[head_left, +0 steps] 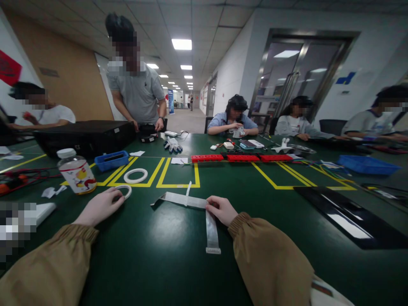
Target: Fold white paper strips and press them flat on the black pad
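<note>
My left hand is closed on the edge of a narrow roll of white tape, which rests at the tabletop. With thumb and fingers together, my right hand pinches a flat grey ribbon cable at its fold. One end of the cable runs left to a bent tip, and the other hangs toward me with a connector. A short strip of white tape lies across the cable's middle and sticks up past its far edge. Behind my left hand, another white tape roll lies flat.
A clear jar with a white lid stands left, beside a blue tray. Red power strips cross the green table's middle. A glossy black panel lies right, near another blue tray. Several people are around the table.
</note>
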Demonstrator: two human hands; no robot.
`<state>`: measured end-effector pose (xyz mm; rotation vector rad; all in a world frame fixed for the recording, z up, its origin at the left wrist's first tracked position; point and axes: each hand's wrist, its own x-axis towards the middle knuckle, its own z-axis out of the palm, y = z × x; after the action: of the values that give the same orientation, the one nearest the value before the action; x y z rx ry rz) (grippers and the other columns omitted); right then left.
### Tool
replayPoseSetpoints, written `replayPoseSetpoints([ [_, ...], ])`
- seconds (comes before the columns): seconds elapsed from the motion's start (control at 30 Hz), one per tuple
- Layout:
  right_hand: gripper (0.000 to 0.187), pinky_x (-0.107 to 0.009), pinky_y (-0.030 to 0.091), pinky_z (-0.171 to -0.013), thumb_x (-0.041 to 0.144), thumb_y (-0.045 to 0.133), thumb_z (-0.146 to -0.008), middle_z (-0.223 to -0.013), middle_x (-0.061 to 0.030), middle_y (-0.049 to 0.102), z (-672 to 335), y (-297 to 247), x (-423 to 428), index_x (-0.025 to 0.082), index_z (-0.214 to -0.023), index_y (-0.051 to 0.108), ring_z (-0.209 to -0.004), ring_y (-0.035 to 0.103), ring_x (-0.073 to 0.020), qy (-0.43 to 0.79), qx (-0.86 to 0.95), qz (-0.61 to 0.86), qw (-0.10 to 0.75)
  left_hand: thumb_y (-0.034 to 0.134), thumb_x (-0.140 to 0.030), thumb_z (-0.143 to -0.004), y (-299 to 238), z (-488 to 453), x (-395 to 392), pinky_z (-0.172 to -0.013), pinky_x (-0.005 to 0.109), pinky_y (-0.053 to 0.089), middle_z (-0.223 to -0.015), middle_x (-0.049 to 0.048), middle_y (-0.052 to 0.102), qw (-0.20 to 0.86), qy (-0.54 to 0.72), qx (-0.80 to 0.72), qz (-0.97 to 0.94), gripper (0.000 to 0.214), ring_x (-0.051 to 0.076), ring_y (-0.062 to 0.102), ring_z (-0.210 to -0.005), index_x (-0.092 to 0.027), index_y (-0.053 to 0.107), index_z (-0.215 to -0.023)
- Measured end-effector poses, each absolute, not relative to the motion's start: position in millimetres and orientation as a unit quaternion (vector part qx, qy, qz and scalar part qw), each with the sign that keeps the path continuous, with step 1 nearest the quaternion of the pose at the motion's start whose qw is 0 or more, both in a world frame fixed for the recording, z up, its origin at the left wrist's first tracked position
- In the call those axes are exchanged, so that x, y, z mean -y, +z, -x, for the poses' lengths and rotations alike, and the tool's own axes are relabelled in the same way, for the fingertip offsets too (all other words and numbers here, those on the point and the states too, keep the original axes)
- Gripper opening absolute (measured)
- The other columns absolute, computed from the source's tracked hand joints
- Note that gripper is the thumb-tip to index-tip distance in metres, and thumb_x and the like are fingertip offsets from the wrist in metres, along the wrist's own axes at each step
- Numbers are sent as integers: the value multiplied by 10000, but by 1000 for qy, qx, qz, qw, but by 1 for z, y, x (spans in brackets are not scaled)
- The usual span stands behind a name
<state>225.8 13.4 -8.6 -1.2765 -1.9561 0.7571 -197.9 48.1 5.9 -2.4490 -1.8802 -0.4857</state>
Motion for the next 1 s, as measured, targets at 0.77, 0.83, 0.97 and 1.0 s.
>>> replayPoseSetpoints([
  [0.77,100,-240,420,-647,184,545,-814,-793,-26,596,-225,4,-8,131,-839,627,-715,536,-141,311,737,507,320,309,-370,-863,7,165,-133,-672,312,449,-995,101,542,38,-49,612,789,362,231,565,-850,-171,606,-921],
  [0.83,106,-240,420,-647,188,542,-817,-794,-29,594,-225,4,-8,128,-845,625,-720,537,-142,314,736,508,318,318,-368,-860,6,164,-132,-638,298,449,-967,99,538,58,-46,611,788,336,229,565,-839,-166,586,-880],
  [0.97,114,-239,416,-632,195,540,-818,-784,-27,588,-225,5,-8,128,-849,627,-702,528,-140,311,738,510,314,318,-389,-867,3,166,-132,-634,287,448,-944,82,540,58,-57,611,788,330,217,569,-828,-177,571,-846],
  [1.0,116,-239,414,-630,195,540,-817,-784,-27,587,-225,5,-8,129,-848,630,-700,526,-140,308,741,509,313,314,-399,-870,3,167,-132,-640,289,449,-947,81,544,56,-64,611,787,342,215,570,-826,-179,574,-843],
])
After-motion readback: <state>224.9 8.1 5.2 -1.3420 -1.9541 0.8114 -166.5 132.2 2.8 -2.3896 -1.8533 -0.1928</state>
